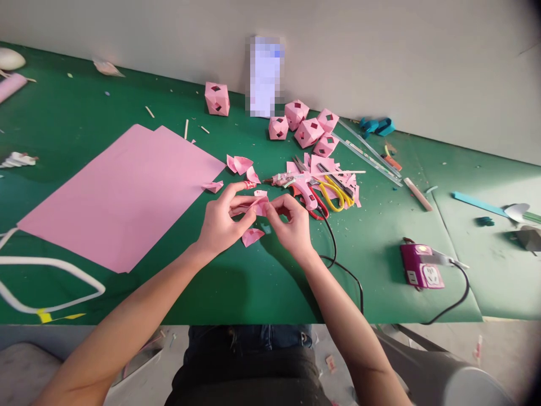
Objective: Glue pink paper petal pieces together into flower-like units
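Between my two hands is a small folded piece of pink paper (261,207). My left hand (226,217) pinches it between thumb and fingers, its index finger raised. From the other side my right hand (291,221) grips the same piece with thumb and fingertips. Several folded pink paper pieces (240,164) lie just beyond my left hand, and another folded piece (252,237) rests below my hands. Close to my right hand sits a pink glue gun (296,183), with yellow-handled scissors (332,194) and red-handled scissors (320,210) beside it on pink scraps.
Large pink sheets (122,197) cover the left of the green table (236,293). Several pink paper polyhedra (309,132) stand at the back near a blurred phone (265,79). At right, a purple power socket (422,268) has a black cord (359,282) near it.
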Motion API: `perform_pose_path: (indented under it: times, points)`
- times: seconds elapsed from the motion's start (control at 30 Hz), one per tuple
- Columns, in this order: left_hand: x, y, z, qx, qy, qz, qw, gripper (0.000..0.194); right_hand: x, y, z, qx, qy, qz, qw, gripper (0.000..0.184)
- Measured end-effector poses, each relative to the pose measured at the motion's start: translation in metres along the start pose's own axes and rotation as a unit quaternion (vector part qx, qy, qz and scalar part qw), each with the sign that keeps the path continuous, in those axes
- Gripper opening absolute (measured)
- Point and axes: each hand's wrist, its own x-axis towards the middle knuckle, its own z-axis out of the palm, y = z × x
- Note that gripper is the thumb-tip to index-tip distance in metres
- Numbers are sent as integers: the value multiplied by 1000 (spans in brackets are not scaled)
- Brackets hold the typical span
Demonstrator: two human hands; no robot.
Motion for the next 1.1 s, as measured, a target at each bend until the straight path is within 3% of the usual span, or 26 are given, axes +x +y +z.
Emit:
perform_pose_path:
  times: [0.23,0.33,0.47,0.6,0.73,0.93,1.1]
  points:
    - [0,3,0,-62,-33,-34,997,47,0,0,-1,-8,18,-11,1000,30]
    - [3,3,-2,-80,-21,-57,995,43,1,2,-2,31,6,25,999,32]
    - [10,1,-6,-115,-3,-112,987,43,5,7,-5,81,-38,96,991,47]
    - [13,-1,-7,-159,-5,-135,978,46,6,10,-7,110,-61,99,987,59]
    - [11,2,-6,-174,-12,-145,974,53,4,13,-8,50,-84,71,993,51]
    - [10,6,-7,-167,-54,-166,970,55,2,9,-6,-41,-36,-12,998,32]
    - [10,3,-8,-158,-68,-163,972,55,1,6,-5,-80,-26,-32,996,30]
